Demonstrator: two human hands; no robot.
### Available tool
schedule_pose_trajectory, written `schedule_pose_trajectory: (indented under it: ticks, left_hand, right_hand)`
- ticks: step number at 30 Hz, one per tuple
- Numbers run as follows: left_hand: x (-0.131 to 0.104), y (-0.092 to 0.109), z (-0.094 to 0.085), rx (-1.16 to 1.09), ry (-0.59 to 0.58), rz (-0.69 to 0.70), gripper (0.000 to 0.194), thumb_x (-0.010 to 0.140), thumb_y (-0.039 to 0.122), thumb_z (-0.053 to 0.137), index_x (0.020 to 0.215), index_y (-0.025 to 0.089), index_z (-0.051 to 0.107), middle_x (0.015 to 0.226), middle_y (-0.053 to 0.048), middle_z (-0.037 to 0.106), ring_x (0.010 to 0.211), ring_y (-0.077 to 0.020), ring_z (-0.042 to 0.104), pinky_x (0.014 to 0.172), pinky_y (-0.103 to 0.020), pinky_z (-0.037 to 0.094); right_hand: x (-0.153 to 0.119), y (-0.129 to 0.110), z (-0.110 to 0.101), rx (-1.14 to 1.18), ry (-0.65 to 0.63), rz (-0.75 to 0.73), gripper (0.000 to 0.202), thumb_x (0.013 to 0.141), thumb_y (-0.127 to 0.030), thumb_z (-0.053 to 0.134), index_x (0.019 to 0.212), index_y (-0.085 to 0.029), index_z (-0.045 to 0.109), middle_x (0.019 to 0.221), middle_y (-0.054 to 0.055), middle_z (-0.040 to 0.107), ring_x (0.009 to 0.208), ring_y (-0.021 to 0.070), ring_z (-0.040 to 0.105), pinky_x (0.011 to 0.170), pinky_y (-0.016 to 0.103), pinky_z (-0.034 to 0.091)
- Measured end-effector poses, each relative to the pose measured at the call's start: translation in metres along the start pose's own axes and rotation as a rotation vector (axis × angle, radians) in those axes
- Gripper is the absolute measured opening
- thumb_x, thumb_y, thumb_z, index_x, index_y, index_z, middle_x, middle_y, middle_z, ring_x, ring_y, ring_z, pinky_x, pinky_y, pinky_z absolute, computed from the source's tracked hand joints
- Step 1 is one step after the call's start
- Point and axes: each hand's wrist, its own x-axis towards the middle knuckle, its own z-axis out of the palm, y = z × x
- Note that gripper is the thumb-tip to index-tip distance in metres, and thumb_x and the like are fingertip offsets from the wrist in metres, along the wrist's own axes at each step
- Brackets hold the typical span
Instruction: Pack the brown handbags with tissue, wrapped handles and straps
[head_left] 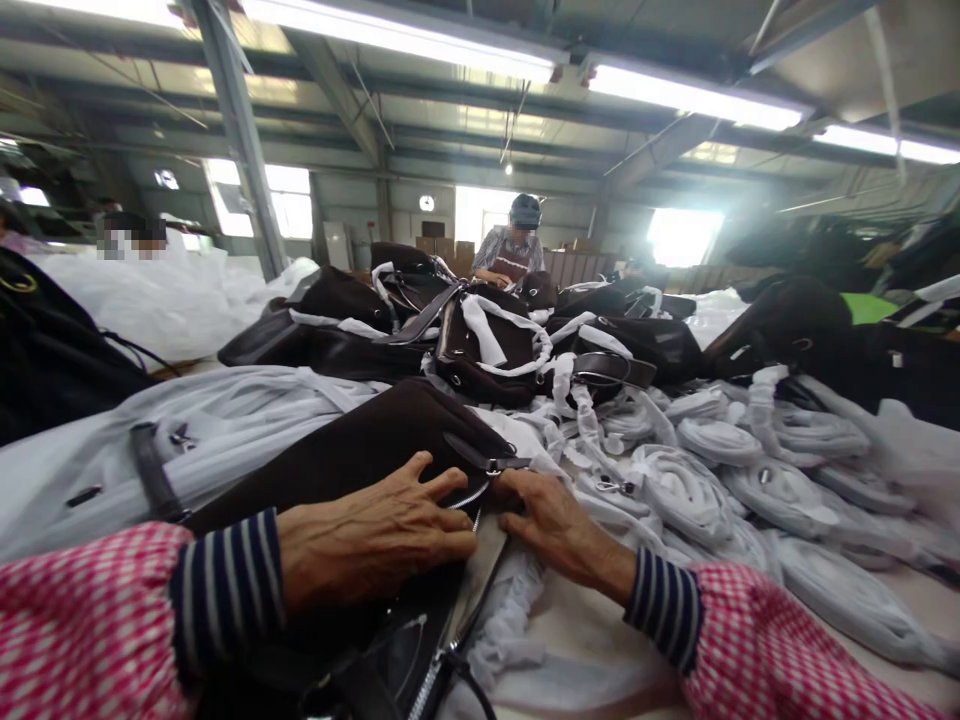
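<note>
A dark brown handbag [322,460] lies in front of me, tilted on its side, its zipper [474,495] partly open and a pale lining showing between the edges. My left hand [382,530] rests on the bag's side with fingers apart, their tips by the zipper. At the opening's far edge, my right hand [559,525] has its fingers curled and pinched on the bag, just below a small strap tab with a metal fitting [493,467]. Its fingertips are partly hidden. A second zipper end [450,655] with a dark cord shows at the bottom.
Coiled straps in white wrapping [682,490] cover the right side. More dark bags with wrapped handles [495,345] are piled ahead. White-wrapped material [225,420] with a dark strap lies left. A co-worker in a cap [517,245] stands behind the pile. A black bag [52,340] sits far left.
</note>
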Motion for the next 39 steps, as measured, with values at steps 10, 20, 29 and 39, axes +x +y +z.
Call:
schedule_pose_trajectory:
  ticks: [10,20,29,39]
  left_hand:
    - [0.014,0.009,0.004,0.023,0.019,0.079,0.004,0.101,0.024,0.06,0.103,0.027,0.063,0.11,0.0,0.071,0.122,-0.0268,0.049,0.107,-0.049,0.02]
    - [0.021,0.001,0.013,0.025,0.008,0.055,0.025,0.08,0.013,0.076,0.097,0.024,0.061,0.108,0.002,0.069,0.114,-0.0258,0.048,0.094,-0.046,0.025]
    - [0.014,0.015,-0.074,0.357,-0.019,-0.18,0.021,0.082,-0.001,0.059,0.083,0.019,0.063,0.095,-0.002,0.07,0.117,-0.0271,0.052,0.103,-0.047,0.035]
    - [0.005,-0.015,-0.071,0.206,0.131,-0.253,0.02,0.101,0.032,0.058,0.087,0.019,0.065,0.1,-0.003,0.072,0.124,-0.0279,0.05,0.113,-0.05,0.031]
  right_hand:
    - [0.01,-0.02,0.027,-0.56,-0.166,-0.034,0.024,0.096,-0.006,0.045,0.103,-0.013,0.067,0.097,0.015,0.072,0.092,0.0284,0.07,0.07,0.035,0.051]
    - [0.013,-0.016,0.022,-0.496,-0.107,-0.05,0.018,0.099,-0.012,0.045,0.108,-0.014,0.061,0.103,0.012,0.071,0.093,0.0249,0.069,0.073,0.033,0.049]
    - [0.041,-0.013,-0.028,-0.536,0.101,-0.147,0.027,0.093,-0.002,0.043,0.107,-0.016,0.061,0.1,0.011,0.07,0.089,0.0218,0.066,0.07,0.03,0.043]
    - [0.067,-0.02,-0.046,-0.492,0.054,-0.108,0.024,0.097,-0.01,0.046,0.11,-0.017,0.065,0.1,0.01,0.071,0.088,0.0205,0.065,0.073,0.028,0.042]
